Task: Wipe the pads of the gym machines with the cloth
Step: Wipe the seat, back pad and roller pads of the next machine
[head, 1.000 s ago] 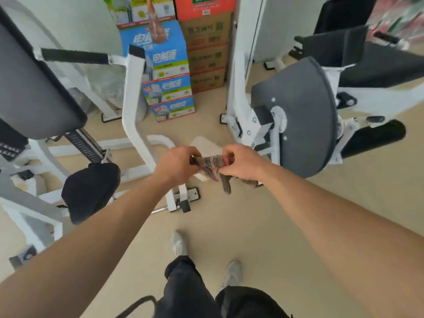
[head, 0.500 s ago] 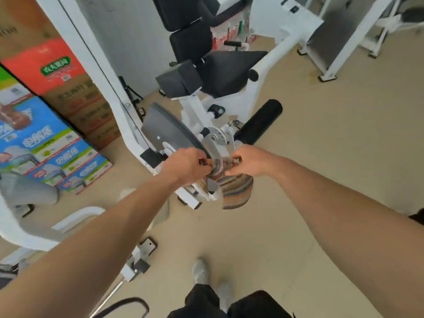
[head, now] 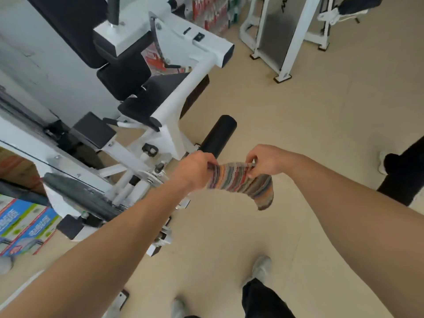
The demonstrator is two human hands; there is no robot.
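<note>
A striped multicoloured cloth (head: 243, 182) hangs stretched between my two hands at mid-frame. My left hand (head: 195, 169) pinches its left edge and my right hand (head: 267, 161) pinches its right edge; a loose corner droops lower right. Just beyond my hands lies the black roller pad (head: 218, 133) of a white gym machine (head: 167, 131). The machine's black seat pad (head: 149, 97) and black back pad (head: 68, 26) sit further up and to the left. The cloth touches no pad.
A grey weight plate (head: 75, 196) sticks out low on the machine's left. Blue cartons (head: 23, 228) are stacked at the far left. Another white machine frame (head: 284, 42) stands at the top right. A dark object (head: 403, 171) is at the right edge. Beige floor lies ahead.
My view has swung right and closer to this machine. The cloth, bunched between my hands a second ago, is now spread out wide between them.
</note>
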